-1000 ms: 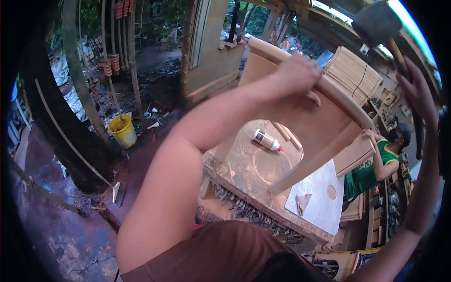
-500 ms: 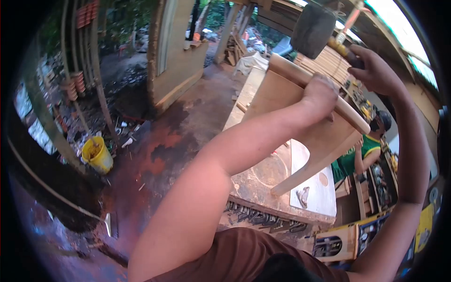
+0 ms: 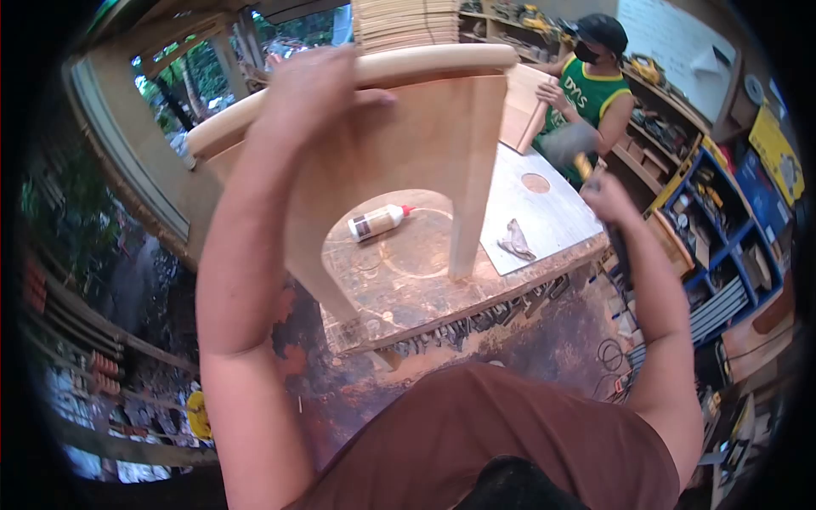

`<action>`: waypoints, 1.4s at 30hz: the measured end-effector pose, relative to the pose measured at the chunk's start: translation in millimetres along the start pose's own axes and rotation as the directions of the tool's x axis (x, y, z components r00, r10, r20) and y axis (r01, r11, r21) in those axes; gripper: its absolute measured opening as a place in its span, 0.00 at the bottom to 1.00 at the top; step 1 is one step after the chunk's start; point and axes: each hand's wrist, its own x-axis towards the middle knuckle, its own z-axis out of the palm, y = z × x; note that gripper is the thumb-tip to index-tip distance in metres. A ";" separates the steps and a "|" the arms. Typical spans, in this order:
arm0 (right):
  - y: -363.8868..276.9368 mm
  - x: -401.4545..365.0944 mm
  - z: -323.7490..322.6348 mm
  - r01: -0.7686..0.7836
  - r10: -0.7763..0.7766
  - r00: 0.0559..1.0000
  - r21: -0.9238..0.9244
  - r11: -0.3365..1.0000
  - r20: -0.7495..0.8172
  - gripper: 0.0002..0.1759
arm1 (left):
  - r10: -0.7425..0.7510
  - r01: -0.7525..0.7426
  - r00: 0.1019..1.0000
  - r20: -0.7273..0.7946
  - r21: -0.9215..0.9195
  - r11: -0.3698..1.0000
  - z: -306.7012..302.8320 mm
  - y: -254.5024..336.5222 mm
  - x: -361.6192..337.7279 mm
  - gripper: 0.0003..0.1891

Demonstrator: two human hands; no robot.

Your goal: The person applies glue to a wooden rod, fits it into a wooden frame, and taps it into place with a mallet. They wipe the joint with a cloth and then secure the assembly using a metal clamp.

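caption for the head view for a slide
Left hand grips the curved rail of a wooden frame on the workbench; right hand holds a mallet.

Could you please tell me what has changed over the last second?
The right hand swung the mallet down from overhead to the right of the wooden frame. The left hand kept its grip on the frame's top rail; the glue bottle and rag stayed on the bench.

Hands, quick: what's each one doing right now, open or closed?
Left hand: closed, gripping the curved top of the wooden chair frame.
Right hand: closed around the handle of the mallet.
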 end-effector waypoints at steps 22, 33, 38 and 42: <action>116.6 5.5 226.9 0.571 -0.504 0.816 -0.265 0.777 0.282 0.49 | -0.140 0.315 0.871 0.471 -0.316 0.895 1.2 70.0 76.4 0.43; 38.2 66.1 175.2 -0.017 -0.352 0.881 0.763 0.646 0.317 0.11 | -0.176 0.324 0.871 0.459 -0.268 0.907 -3.4 79.0 75.6 0.40; -101.8 90.4 67.5 -0.022 -0.607 0.793 0.999 0.049 0.047 0.19 | -0.179 0.344 0.847 0.501 -0.260 0.902 -2.8 73.7 77.4 0.38; -165.1 103.6 75.2 0.209 -0.556 0.786 0.962 -0.173 -0.271 0.28 | -0.178 0.348 0.871 0.458 -0.319 0.882 -1.1 78.7 77.6 0.36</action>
